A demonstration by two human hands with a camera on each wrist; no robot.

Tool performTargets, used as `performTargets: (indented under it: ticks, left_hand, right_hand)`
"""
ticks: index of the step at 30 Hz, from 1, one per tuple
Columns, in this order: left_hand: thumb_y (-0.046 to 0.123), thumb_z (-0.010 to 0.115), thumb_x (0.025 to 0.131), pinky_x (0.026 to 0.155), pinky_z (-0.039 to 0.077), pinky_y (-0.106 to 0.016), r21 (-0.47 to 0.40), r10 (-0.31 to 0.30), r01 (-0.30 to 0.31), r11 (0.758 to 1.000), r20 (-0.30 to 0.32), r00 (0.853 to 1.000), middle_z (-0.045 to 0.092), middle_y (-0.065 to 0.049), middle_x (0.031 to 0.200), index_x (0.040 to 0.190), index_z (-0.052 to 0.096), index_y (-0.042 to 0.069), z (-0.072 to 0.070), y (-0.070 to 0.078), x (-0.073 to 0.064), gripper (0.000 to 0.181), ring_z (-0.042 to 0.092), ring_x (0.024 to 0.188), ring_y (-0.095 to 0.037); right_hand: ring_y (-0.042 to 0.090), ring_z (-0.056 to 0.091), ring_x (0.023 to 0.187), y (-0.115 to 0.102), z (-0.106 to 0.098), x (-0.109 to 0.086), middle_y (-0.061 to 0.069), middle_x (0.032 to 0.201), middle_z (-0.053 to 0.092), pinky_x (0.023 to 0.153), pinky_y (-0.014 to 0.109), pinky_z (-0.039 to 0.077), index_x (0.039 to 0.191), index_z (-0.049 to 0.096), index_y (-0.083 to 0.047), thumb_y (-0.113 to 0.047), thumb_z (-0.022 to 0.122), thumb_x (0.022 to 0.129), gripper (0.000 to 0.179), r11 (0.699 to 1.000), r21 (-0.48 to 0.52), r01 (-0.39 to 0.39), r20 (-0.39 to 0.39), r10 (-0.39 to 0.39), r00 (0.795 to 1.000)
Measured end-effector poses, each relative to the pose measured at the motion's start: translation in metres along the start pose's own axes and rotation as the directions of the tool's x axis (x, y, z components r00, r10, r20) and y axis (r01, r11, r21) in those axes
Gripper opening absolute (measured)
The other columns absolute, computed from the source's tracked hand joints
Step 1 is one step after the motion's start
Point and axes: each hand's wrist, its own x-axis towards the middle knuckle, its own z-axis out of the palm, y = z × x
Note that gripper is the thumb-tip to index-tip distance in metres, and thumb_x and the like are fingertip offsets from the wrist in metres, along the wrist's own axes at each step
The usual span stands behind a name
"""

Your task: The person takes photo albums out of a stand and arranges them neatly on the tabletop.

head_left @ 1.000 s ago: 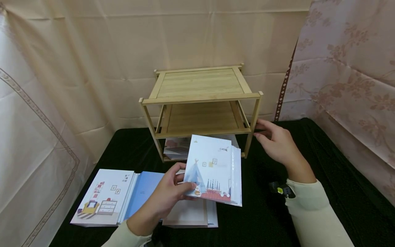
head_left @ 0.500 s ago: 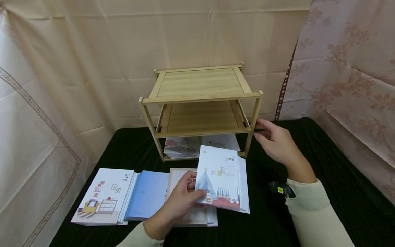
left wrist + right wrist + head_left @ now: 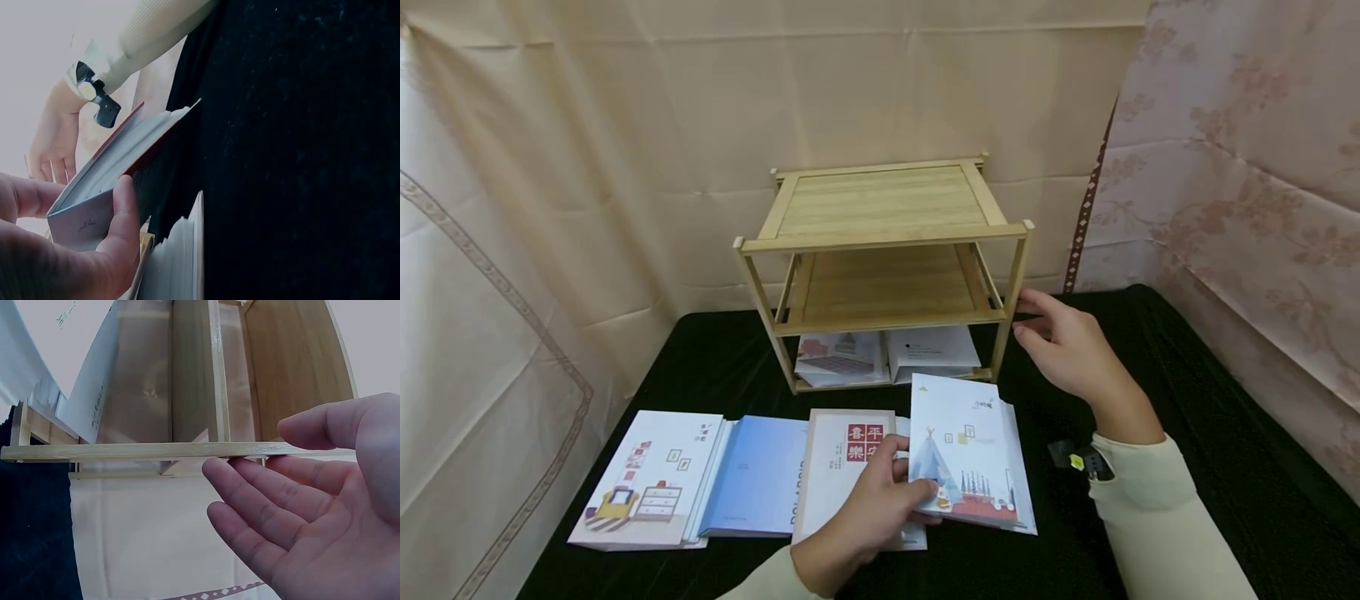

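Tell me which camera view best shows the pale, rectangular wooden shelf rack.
Head view: it shows the wooden shelf rack nearly whole, from front and above. Right wrist: only a close-up part, beside the right hand. Left wrist: I can't make it out clearly.

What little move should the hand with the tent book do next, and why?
Probably lower the tent-cover book onto the dark green cloth, just right of the row of three books. In the head view, the left hand holds it by that end, next to the red-squares book.
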Motion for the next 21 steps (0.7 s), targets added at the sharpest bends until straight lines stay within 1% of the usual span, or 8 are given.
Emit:
performTargets:
  ticks: [5,9,13,18,21]
  left_hand:
    - [-0.005,0.065,0.09,0.071,0.065,-0.042,0.002,0.018,-0.018,1.0,0.004,1.0,0.065,-0.023,0.116,0.134,0.035,-0.002,0.0058,-0.0047,0.0002,0.053,0.073,0.085,-0.026]
    - [-0.005,0.066,0.091,0.071,0.065,-0.04,0.035,0.017,-0.018,0.999,0.026,1.0,0.062,-0.023,0.116,0.134,0.034,-0.005,0.0088,-0.0051,-0.0009,0.054,0.073,0.087,-0.026]
    - [-0.002,0.067,0.092,0.073,0.065,-0.037,0.109,-0.002,-0.004,0.994,0.059,0.998,0.062,-0.023,0.117,0.137,0.033,-0.007,0.0091,-0.0048,-0.0029,0.057,0.073,0.089,-0.027]
    - [-0.002,0.069,0.09,0.076,0.063,-0.029,0.222,-0.049,0.02,0.975,0.127,0.991,0.063,-0.018,0.117,0.142,0.035,-0.009,0.005,-0.0037,-0.0064,0.063,0.072,0.095,-0.024]
    - [-0.004,0.069,0.088,0.078,0.063,-0.028,0.247,-0.058,0.017,0.969,0.161,0.985,0.064,-0.014,0.116,0.145,0.038,-0.008,0.003,-0.0026,-0.0079,0.064,0.072,0.099,-0.023]
  right_hand:
    - [0.035,0.067,0.121,-0.0006,-0.0005,-0.0001,0.016,0.145,0.06,0.096,0.056,0.057,0.157,0.043,-0.012,-0.018,0.055,0.106,0.053,1.0,-0.006,0.003,0.009,-0.003,1.0]
    - [0.035,0.066,0.123,-0.0006,-0.0009,0.0,0.015,0.147,0.059,0.097,0.056,0.057,0.158,0.041,-0.013,-0.018,0.055,0.106,0.054,1.0,-0.012,-0.014,0.018,0.014,1.0]
    - [0.035,0.065,0.124,-0.0007,-0.0005,0.0004,0.015,0.147,0.058,0.097,0.057,0.056,0.158,0.041,-0.013,-0.018,0.055,0.106,0.054,1.0,-0.01,-0.017,0.02,0.018,1.0]
    - [0.037,0.065,0.124,-0.0007,-0.0007,-0.0003,0.017,0.147,0.058,0.099,0.057,0.055,0.158,0.041,-0.011,-0.019,0.054,0.107,0.054,1.0,0.0,-0.005,0.019,0.005,1.0]
    - [0.038,0.065,0.124,-0.001,-0.0014,-0.0012,0.018,0.147,0.058,0.099,0.058,0.055,0.158,0.041,-0.01,-0.02,0.054,0.107,0.053,1.0,0.001,0.006,0.022,-0.006,1.0]
